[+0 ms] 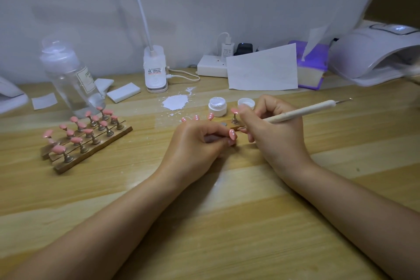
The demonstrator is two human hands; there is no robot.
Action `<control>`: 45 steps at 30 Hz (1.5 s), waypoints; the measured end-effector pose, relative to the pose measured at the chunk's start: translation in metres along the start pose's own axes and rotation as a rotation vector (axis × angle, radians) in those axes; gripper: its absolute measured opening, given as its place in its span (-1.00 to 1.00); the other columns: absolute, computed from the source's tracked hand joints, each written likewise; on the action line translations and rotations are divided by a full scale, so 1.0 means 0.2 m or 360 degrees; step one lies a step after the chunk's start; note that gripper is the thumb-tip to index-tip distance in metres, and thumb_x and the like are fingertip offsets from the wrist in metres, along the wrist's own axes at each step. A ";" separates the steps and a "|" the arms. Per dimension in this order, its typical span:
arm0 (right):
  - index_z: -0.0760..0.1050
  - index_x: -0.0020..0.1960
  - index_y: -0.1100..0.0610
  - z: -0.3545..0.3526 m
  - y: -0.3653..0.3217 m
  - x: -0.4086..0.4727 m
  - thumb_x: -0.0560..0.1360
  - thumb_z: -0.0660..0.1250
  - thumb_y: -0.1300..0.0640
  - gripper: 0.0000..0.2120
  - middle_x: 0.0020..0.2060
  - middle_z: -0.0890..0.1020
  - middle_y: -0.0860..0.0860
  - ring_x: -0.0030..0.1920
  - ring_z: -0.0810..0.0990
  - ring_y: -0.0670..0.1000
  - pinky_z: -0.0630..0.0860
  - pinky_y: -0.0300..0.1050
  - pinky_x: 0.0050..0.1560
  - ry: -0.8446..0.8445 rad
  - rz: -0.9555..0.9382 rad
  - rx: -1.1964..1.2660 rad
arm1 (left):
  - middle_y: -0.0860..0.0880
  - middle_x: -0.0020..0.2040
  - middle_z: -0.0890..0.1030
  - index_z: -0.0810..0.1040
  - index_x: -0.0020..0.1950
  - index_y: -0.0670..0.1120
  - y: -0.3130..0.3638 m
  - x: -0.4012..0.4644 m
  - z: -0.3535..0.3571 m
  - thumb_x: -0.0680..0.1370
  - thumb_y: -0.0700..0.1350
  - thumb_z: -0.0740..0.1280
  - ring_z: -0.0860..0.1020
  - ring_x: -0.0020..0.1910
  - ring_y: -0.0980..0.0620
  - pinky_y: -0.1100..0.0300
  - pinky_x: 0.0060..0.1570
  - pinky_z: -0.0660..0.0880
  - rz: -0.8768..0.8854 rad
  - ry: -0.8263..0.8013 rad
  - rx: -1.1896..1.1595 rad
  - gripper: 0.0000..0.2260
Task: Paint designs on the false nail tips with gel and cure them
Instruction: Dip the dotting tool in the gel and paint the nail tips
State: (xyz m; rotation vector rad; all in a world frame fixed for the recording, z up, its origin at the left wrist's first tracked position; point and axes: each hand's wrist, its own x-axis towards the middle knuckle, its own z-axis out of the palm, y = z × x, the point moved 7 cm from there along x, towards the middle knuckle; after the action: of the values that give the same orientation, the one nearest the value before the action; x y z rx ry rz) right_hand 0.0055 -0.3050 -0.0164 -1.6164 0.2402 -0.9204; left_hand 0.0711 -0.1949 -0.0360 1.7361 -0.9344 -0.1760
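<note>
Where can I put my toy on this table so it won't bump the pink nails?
Bare wood lies near the front edge, between the two forearms and to the left below the nail stand rack. Another bare patch lies right of the right hand, before the curing lamp. It is crowded around the gel jar, powder spill and bottle.

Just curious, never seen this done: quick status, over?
Left hand pinches pink nail tip. Right hand grips dotting pen, tip at the nail. Open gel jar behind. Nothing blocking.

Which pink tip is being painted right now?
The dotted pink tip pinched in the left hand, with the right hand's dotting pen tip beside it. The other tips sit untouched on stands.
</note>
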 end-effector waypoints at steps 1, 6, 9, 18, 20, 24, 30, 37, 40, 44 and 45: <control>0.25 -0.47 0.16 -0.01 0.00 0.00 0.41 0.40 0.21 -0.60 -0.64 0.33 -0.02 -0.60 0.33 -0.16 0.45 -0.06 -0.44 0.0027 0.0002 0.0000 | 0.08 -0.33 0.64 0.65 -0.24 -0.12 0.01 0.00 0.00 0.41 -0.35 0.40 0.50 -0.44 0.35 0.63 -0.19 0.33 0.0014 -0.0002 0.0010 -0.86; 0.29 -0.43 0.11 -0.02 -0.06 0.01 0.39 0.43 0.12 -0.64 -0.68 0.40 -0.14 -0.61 0.37 -0.19 0.51 -0.01 -0.41 0.0054 -0.0016 0.0003 | 0.16 -0.37 0.60 0.65 -0.22 -0.16 -0.01 0.00 0.00 0.42 -0.36 0.39 0.53 -0.37 0.36 0.54 -0.32 0.43 -0.0036 0.0005 -0.0069 -0.88; 0.33 -0.39 0.08 -0.05 -0.09 0.07 0.35 0.45 0.08 -0.69 -0.64 0.43 -0.16 -0.56 0.43 -0.20 0.54 -0.11 -0.35 0.0059 -0.0007 -0.0035 | 0.20 -0.39 0.60 0.65 -0.22 -0.16 -0.03 0.00 0.00 0.43 -0.36 0.39 0.56 -0.32 0.31 0.41 -0.35 0.51 -0.0075 0.0003 -0.0101 -0.87; 0.39 -0.39 0.06 0.08 -0.07 0.32 0.44 0.38 -0.05 -0.68 -0.61 0.54 -0.10 -0.52 0.50 -0.20 0.47 -0.28 -0.37 -0.0278 0.0028 -0.0552 | 0.21 -0.38 0.59 0.66 -0.19 -0.21 -0.03 0.00 0.00 0.43 -0.36 0.38 0.57 -0.30 0.33 0.37 -0.34 0.55 -0.0053 -0.0009 -0.0123 -0.91; 0.37 -0.39 0.07 0.15 -0.04 0.38 0.40 0.42 -0.03 -0.68 -0.62 0.55 -0.10 -0.52 0.51 -0.23 0.42 -0.38 -0.44 -0.0359 0.0074 -0.0670 | 0.20 -0.37 0.59 0.66 -0.19 -0.20 -0.03 0.00 0.00 0.43 -0.36 0.39 0.58 -0.29 0.32 0.34 -0.32 0.56 -0.0057 -0.0004 -0.0139 -0.91; 0.32 -0.49 0.09 0.22 0.03 0.44 0.33 0.46 0.04 -0.62 -0.57 0.47 -0.05 -0.42 0.50 -0.06 0.42 -0.17 -0.28 -0.0379 0.0118 -0.0975 | 0.23 -0.40 0.59 0.65 -0.23 -0.16 -0.04 0.00 0.00 0.43 -0.35 0.39 0.58 -0.28 0.32 0.34 -0.32 0.56 -0.0070 -0.0001 -0.0158 -0.88; 0.29 -0.46 0.07 0.27 0.11 0.42 0.27 0.37 0.16 -0.74 -0.52 0.42 -0.09 -0.47 0.37 -0.09 0.19 -0.20 -0.46 -0.0428 0.0166 -0.1318 | 0.24 -0.42 0.58 0.61 -0.30 -0.09 -0.04 0.00 0.01 0.42 -0.33 0.40 0.57 -0.29 0.35 0.39 -0.36 0.53 -0.0084 -0.0021 -0.0213 -0.83; 0.28 -0.46 0.09 0.28 0.11 0.43 0.27 0.35 0.17 -0.74 -0.65 0.39 -0.11 -0.58 0.34 -0.12 0.19 -0.23 -0.50 -0.0426 0.0155 -0.1344 | 0.26 -0.42 0.57 0.66 -0.21 -0.18 -0.04 0.00 0.01 0.41 -0.32 0.41 0.57 -0.30 0.34 0.38 -0.36 0.54 -0.0068 -0.0007 -0.0199 -0.93; 0.29 -0.47 0.08 0.27 0.13 0.42 0.28 0.35 0.17 -0.75 -0.66 0.41 -0.10 -0.58 0.35 -0.13 0.20 -0.24 -0.50 -0.0414 0.0184 -0.1280 | 0.26 -0.42 0.57 0.65 -0.22 -0.17 -0.04 0.00 0.00 0.41 -0.32 0.41 0.57 -0.29 0.34 0.38 -0.36 0.54 -0.0064 -0.0004 -0.0192 -0.93; 0.29 -0.48 0.08 0.28 0.10 0.41 0.29 0.35 0.17 -0.73 -0.58 0.39 -0.08 -0.61 0.37 -0.12 0.25 -0.22 -0.45 -0.0393 0.0162 -0.1186 | 0.25 -0.42 0.58 0.66 -0.20 -0.20 -0.04 0.00 0.00 0.41 -0.32 0.41 0.57 -0.30 0.34 0.38 -0.36 0.54 -0.0064 0.0002 -0.0182 -0.94; 0.29 -0.49 0.08 0.27 0.07 0.41 0.30 0.35 0.17 -0.72 -0.57 0.39 -0.08 -0.55 0.37 -0.11 0.27 -0.21 -0.41 -0.0329 0.0114 -0.1098 | 0.23 -0.41 0.58 0.66 -0.20 -0.20 -0.04 0.00 0.00 0.41 -0.32 0.41 0.57 -0.31 0.34 0.38 -0.36 0.54 -0.0067 0.0004 -0.0182 -0.94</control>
State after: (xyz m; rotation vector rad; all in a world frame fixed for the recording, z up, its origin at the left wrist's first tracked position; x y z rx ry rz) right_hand 0.1008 -0.3196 0.0063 -2.3024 0.5059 -0.6345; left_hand 0.0751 -0.1948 -0.0429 1.6506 -0.8695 -0.2501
